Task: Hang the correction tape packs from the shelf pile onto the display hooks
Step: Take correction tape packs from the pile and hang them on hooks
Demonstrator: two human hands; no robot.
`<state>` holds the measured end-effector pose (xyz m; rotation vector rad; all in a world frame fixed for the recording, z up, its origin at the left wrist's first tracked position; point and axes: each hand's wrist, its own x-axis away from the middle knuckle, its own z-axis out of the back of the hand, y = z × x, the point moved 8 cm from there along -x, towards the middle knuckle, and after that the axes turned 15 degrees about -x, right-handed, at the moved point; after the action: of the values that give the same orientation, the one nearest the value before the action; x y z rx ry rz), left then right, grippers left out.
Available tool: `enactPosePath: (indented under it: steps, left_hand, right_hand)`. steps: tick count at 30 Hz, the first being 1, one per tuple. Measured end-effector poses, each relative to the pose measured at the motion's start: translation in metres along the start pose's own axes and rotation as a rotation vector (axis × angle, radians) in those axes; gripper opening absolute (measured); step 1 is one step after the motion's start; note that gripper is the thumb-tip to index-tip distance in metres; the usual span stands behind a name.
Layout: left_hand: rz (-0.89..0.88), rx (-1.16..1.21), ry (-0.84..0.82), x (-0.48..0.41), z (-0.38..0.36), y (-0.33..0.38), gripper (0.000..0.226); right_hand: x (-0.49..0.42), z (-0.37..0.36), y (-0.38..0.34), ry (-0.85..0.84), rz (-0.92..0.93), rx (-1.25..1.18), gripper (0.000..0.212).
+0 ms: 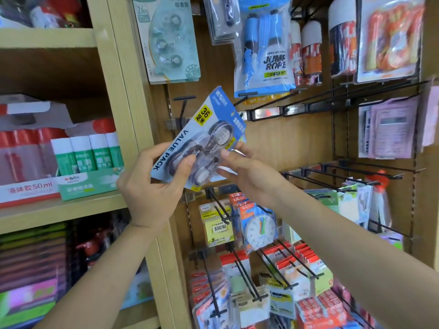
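Note:
A blue "VALUE PACK" correction tape pack (209, 119) with a yellow label is tilted in front of the wooden display wall. My left hand (152, 186) grips its lower left edge, thumb on the clear blister. My right hand (247, 172) pinches its right side, a ring on one finger. Just behind the pack's top, an empty black hook (183, 103) sticks out of the wall. A pale green correction tape pack (169, 39) hangs higher up. The shelf pile is not in view.
Glue bottles in a green box (88, 162) stand on the wooden shelf at left. A jump rope bag (263, 48) hangs above. Long empty black hooks (356, 172) jut out at right. Sticky notes and a toy clock pack (259, 226) hang below my hands.

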<state>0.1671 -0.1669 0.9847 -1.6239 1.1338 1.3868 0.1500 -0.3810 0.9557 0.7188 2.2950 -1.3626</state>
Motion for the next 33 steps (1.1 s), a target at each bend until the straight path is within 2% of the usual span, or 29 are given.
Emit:
enactPosePath:
  steps: [2, 6, 9, 12, 15, 18, 22, 26, 33]
  left_hand:
    - [-0.076, -0.052, -0.007, 0.000, -0.001, 0.003, 0.037]
    - [-0.178, -0.080, -0.008, -0.001, -0.002, 0.009, 0.034]
    - [-0.278, -0.193, -0.036, 0.001, -0.008, 0.017, 0.022]
    - [-0.314, -0.378, -0.134, 0.004, -0.016, 0.012, 0.027]
    - [-0.406, -0.519, -0.242, 0.021, -0.015, 0.009, 0.031]
    - [-0.465, -0.599, -0.314, 0.035, -0.016, 0.012, 0.034]
    - [-0.443, -0.657, -0.337, 0.038, -0.019, 0.011, 0.037]
    - [-0.429, -0.664, -0.331, 0.038, -0.017, 0.012, 0.035]
    - [-0.419, -0.685, -0.336, 0.038, -0.017, 0.011, 0.035]
  right_hand:
    - [0.005, 0.004, -0.006, 0.015, 0.048, -0.042, 0.022]
    - [0.022, 0.026, -0.033, 0.146, 0.105, -0.043, 0.023]
    - [0.034, 0.040, -0.064, 0.232, 0.236, 0.176, 0.030]
    - [0.041, 0.045, -0.088, 0.282, 0.332, 0.495, 0.028]
    - [0.039, 0.048, -0.096, 0.299, 0.361, 0.599, 0.023]
    - [0.032, 0.048, -0.096, 0.316, 0.377, 0.603, 0.019]
    - [0.020, 0.052, -0.096, 0.386, 0.406, 0.548, 0.008]
    - [0.011, 0.059, -0.084, 0.441, 0.385, 0.504, 0.010]
    - [0.009, 0.063, -0.089, 0.583, 0.499, 0.344, 0.013]
